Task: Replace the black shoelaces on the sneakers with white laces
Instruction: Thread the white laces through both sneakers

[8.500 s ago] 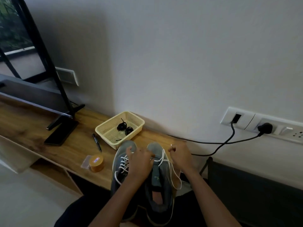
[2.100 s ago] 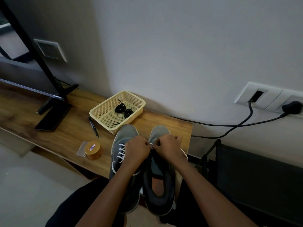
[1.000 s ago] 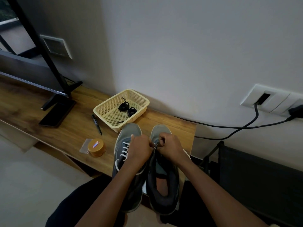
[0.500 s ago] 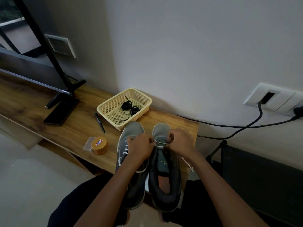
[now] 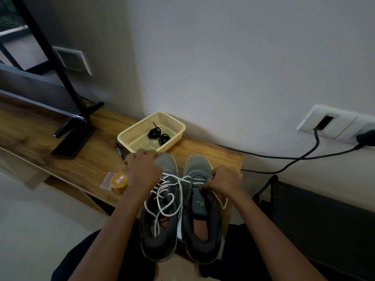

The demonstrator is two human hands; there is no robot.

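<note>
Head-cam view, looking down. Two grey sneakers sit side by side, toes on the edge of a wooden desk (image 5: 60,159) and heels toward the person's lap. That probably keeps the eyelets facing up & within easy reach.

The left sneaker (image 5: 158,246) is fully threaded w/ a white lace. Its loose ends (image 5: 173,196) lie looped over the tongue, not tied.

The right sneaker (image 5: 197,165) has its white lace (image 5: 197,180) through the lowest eyelets only, as one bar across the toe end.

The left hand (image 5: 142,169) is out to the left w/ fingers curled round one end of that lace, drawing it taut across the left sneaker, likely to take up slack. The right hand (image 5: 222,183) pinches the other end just beside the eyelets, w/ spare lace hanging below it. This looks like evening out both ends before the next crossing.

The black laces (image 5: 156,133), already off, lie bundled in a yellow basket (image 5: 125,136) near the wall, out of the way.

Also on the desk: a pen (image 5: 119,149), a tape roll (image 5: 119,182), a phone (image 5: 73,142) & a monitor stand (image 5: 81,118).

Approx. over halfway done.
</note>
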